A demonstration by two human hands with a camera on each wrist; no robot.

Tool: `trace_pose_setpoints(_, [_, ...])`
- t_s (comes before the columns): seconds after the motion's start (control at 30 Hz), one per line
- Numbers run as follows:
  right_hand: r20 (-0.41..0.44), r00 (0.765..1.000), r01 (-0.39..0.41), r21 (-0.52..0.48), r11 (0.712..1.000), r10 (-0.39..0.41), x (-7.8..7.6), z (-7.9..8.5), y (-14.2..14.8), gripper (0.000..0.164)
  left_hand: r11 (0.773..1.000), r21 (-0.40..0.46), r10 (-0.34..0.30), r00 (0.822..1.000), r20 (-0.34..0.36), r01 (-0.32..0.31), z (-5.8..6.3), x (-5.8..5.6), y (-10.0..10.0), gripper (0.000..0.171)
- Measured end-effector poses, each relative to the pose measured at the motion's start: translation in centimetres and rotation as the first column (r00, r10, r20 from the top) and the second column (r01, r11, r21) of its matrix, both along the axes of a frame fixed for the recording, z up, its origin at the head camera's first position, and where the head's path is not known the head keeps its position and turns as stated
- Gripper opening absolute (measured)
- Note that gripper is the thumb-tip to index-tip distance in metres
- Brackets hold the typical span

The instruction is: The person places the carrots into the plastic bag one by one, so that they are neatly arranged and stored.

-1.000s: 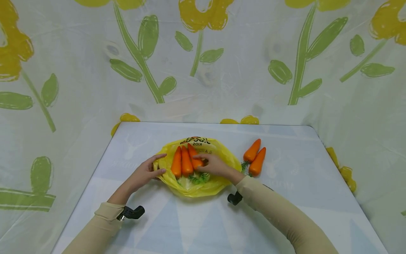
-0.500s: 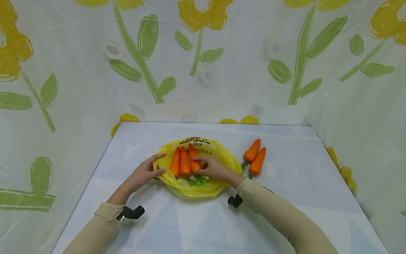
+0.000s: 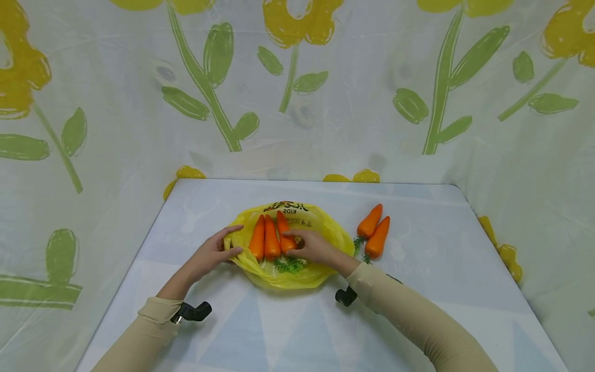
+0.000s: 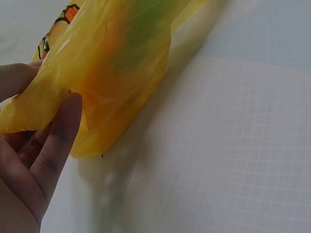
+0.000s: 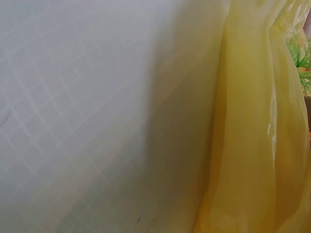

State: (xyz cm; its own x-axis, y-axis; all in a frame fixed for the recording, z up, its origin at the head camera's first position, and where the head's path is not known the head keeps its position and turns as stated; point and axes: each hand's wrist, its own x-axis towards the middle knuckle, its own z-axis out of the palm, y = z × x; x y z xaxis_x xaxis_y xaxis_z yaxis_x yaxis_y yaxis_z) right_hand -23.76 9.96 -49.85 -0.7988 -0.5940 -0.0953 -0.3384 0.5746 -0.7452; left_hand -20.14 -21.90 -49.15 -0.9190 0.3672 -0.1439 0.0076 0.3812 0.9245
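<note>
1 yellow bag point(image 5: 248, 121); green fronds point(image 5: 302, 62) at its edge; pale tabletop point(image 5: 73, 107) beside.

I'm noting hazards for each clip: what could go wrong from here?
The thin yellow bag might slip where the left hand pinches its edge. The right hand, at the bag's rightmost carrot, could disturb the two carrots beside it. The right sleeve might nudge the two carrots outside the bag.
</note>
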Motion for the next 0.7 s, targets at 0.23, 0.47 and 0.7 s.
trace_pose_setpoints(0.23, [0.0,1.0,0.007,0.001,1.0,-0.007,0.2,0.4,0.2,0.054,1.0,0.01,-0.001,1.0,0.0,0.001,0.0,0.0,0.0,0.068])
trace_pose_setpoints(0.47, [-0.012,1.0,0.023,0.003,1.0,-0.023,0.4,0.8,0.8,0.05,1.0,0.021,-0.009,1.0,-0.004,0.009,-0.2,0.0,-0.1,0.068])
trace_pose_setpoints(0.7, [-0.049,0.998,0.027,0.004,1.0,-0.027,0.5,0.7,1.3,0.048,1.0,0.003,-0.008,1.0,-0.007,0.008,-0.3,-0.2,0.0,0.068])
